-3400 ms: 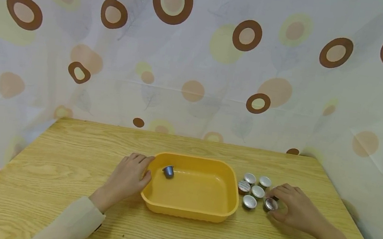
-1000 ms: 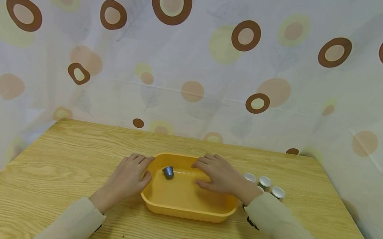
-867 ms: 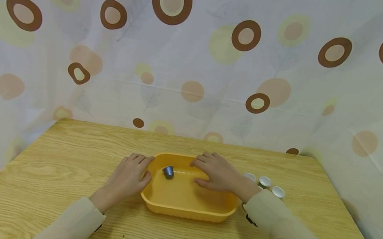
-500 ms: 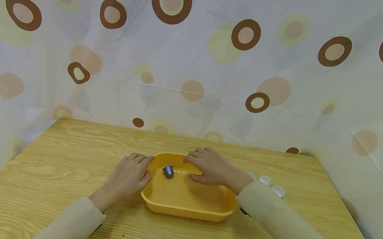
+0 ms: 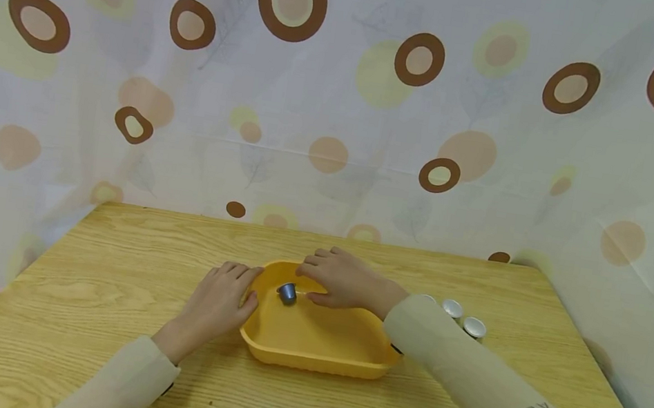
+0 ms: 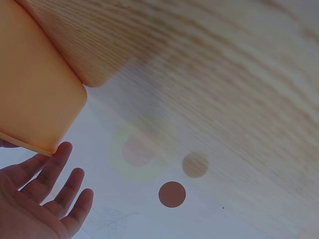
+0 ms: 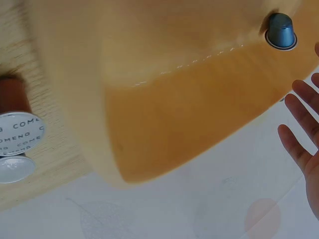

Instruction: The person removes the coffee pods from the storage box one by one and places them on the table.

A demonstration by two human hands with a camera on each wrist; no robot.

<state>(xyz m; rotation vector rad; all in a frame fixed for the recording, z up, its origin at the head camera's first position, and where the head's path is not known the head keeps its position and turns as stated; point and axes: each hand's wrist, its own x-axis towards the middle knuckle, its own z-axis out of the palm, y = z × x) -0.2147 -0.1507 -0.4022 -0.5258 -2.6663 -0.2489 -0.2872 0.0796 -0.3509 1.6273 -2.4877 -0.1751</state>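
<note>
In the head view, my left hand (image 5: 218, 307) rests at the left rim of a yellow plastic tray (image 5: 317, 363). Its straight, spread fingers (image 6: 45, 179) touch the rim at a corner in the left wrist view. Over the back part of the tray hovers my right hand (image 5: 344, 280), fingers extended and thumb apart from them. Just left of the right fingertips, a blue coffee capsule (image 5: 287, 294) lies tipped inside the tray. The right wrist view shows that capsule (image 7: 281, 31) near several straight fingers (image 7: 299, 112); the thumb is out of frame.
Several coffee capsules (image 5: 475, 327) stand lid up on the wooden table (image 5: 169, 252) to the right of the tray, partly covered by my right sleeve (image 5: 467, 370). One lid (image 7: 20, 133) carries printed letters. A patterned curtain (image 5: 339, 115) rises behind the table.
From the capsule group on the right, my right hand has moved over the tray, then slowly leftward to the blue capsule. The left hand, tray and blue capsule stay where they were.
</note>
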